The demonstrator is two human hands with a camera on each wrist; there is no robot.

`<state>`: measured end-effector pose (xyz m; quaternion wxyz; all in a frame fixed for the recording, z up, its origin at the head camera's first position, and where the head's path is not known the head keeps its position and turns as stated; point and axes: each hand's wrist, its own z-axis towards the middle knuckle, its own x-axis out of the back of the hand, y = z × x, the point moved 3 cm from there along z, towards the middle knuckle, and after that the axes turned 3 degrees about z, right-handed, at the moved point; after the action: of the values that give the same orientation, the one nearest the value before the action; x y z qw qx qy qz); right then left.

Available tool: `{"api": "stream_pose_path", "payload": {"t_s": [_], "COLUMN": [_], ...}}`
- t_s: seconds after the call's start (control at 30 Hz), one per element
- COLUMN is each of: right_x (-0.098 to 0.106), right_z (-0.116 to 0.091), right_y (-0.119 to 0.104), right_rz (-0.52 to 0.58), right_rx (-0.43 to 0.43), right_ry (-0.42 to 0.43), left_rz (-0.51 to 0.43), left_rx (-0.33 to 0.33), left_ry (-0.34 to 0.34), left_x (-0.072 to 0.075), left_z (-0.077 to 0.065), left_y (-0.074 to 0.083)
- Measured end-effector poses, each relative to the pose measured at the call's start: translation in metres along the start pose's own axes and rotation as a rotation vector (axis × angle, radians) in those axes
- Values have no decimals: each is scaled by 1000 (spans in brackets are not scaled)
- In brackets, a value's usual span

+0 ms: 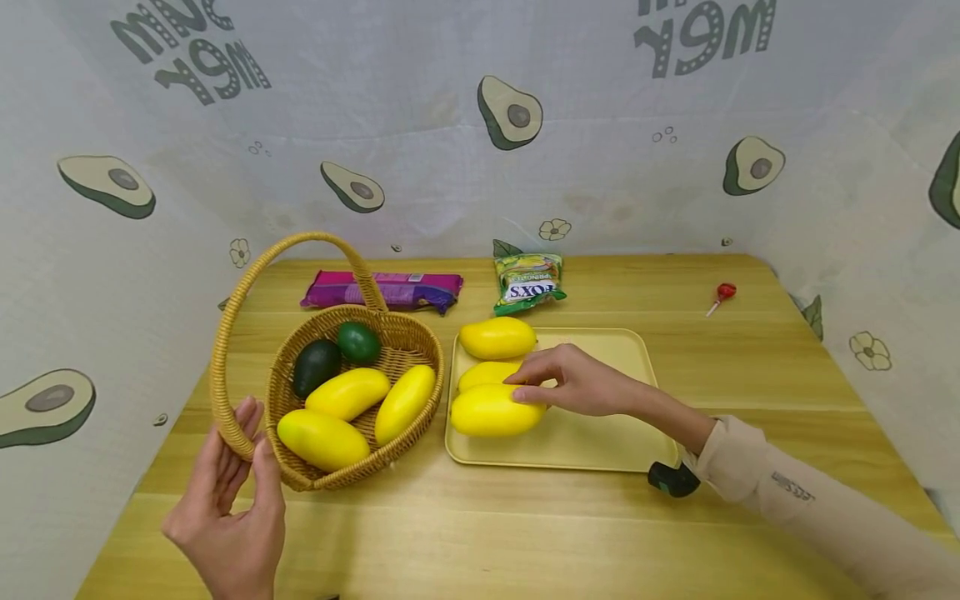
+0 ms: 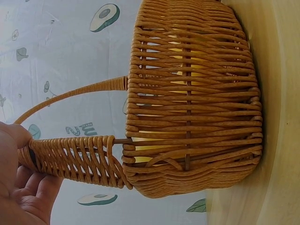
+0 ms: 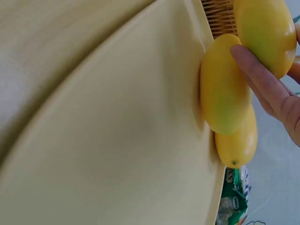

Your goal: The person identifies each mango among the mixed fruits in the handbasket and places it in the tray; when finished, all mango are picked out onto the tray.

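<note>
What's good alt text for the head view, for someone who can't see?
A right hand grips a yellow mango over a tray holding two more mangoes. The left hand holds the handle of a wicker basket of fruit.

Along the far side of the wooden table (image 1: 420, 542), a magenta and purple packet (image 1: 412, 288) is lying, its pale patch (image 1: 415, 277) perhaps being a barcode. To its right a green Fox's packet (image 1: 528, 279) is resting, its name showing upside down. Well apart, a red lollipop (image 1: 725, 292) is pointing its white stick (image 1: 712, 308) nearward. Behind, a pale cloth (image 1: 420, 83) is hanging, bearing printed avocado halves (image 1: 510, 112), flowers (image 1: 555, 229) and grey letters (image 1: 705, 42).
</note>
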<state>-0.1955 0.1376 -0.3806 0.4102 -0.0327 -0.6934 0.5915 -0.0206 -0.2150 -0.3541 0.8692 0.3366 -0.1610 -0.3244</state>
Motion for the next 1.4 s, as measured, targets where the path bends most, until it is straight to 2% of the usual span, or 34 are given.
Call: {"api": "stream_pose_path", "payload": {"t_s": [0.4, 0.8, 0.97, 1.4], "right_x": [-11, -18, -20, -23], "right_z": [-15, -12, -12, -15], "right_y": [8, 17, 20, 19], "right_rz": [34, -13, -30, -111], "right_rx": [-33, -46, -80, -110], "right_ry": [7, 0, 13, -3], "left_rz": [2, 5, 12, 7], "left_rx": [9, -5, -2, -9], "left_ry": [-4, -1, -5, -5], "left_x": [0, 1, 0, 1], "left_z": [1, 2, 1, 1], "left_y": [0, 2, 2, 0]}}
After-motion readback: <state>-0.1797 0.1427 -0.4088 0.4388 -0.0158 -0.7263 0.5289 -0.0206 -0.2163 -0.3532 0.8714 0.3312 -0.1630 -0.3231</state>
